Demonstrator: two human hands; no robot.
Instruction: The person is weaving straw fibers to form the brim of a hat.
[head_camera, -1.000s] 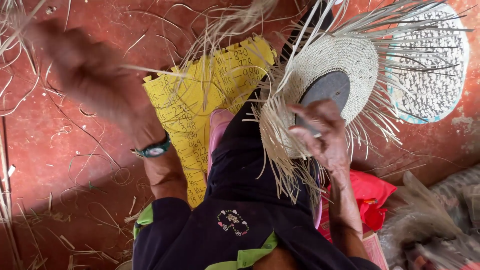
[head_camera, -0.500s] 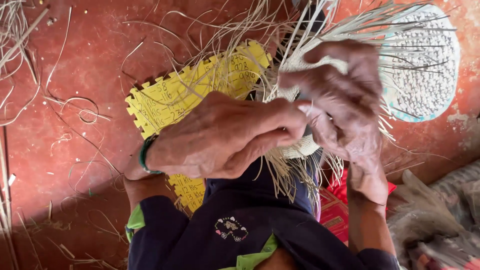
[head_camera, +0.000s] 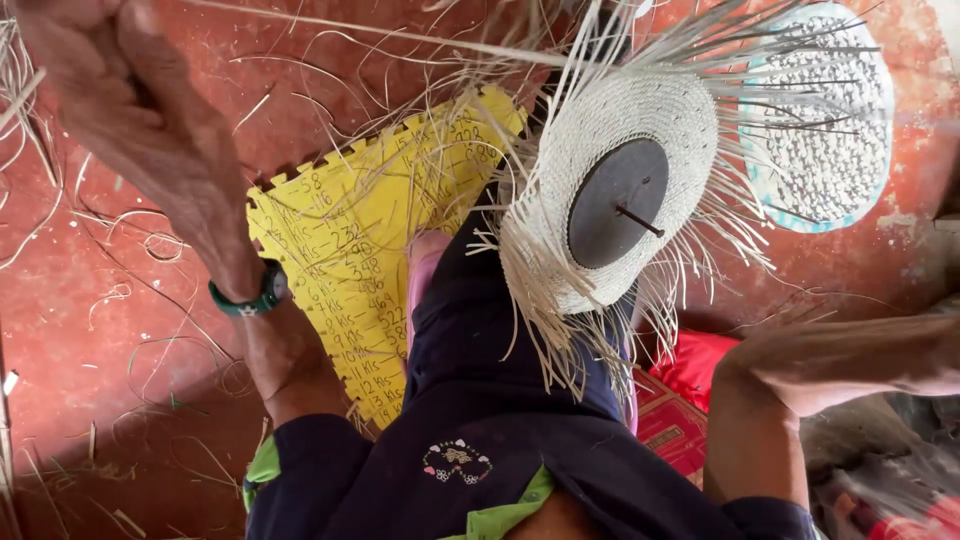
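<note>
Up at ten o'clock: left hand (head_camera: 130, 110), raised and blurred, fingers closed on a long pale straw strand (head_camera: 400, 35) running off toward one o'clock. Centre, slightly toward two o'clock: half-woven straw hat (head_camera: 610, 190) with a dark round disc (head_camera: 615, 205), resting on the lap, loose ends splaying outward. Beneath, on the red floor (head_camera: 90, 380): yellow foam mat (head_camera: 360, 250). Right hand out of frame, forearm only at four o'clock; grip cannot be told.

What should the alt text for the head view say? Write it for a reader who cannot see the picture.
A half-woven straw hat with a dark round disc at its crown rests on the person's lap, loose strands fanning out. The left hand is raised, pulling a long straw strand; the right hand is out of view. A yellow foam mat lies on the red floor.
</note>
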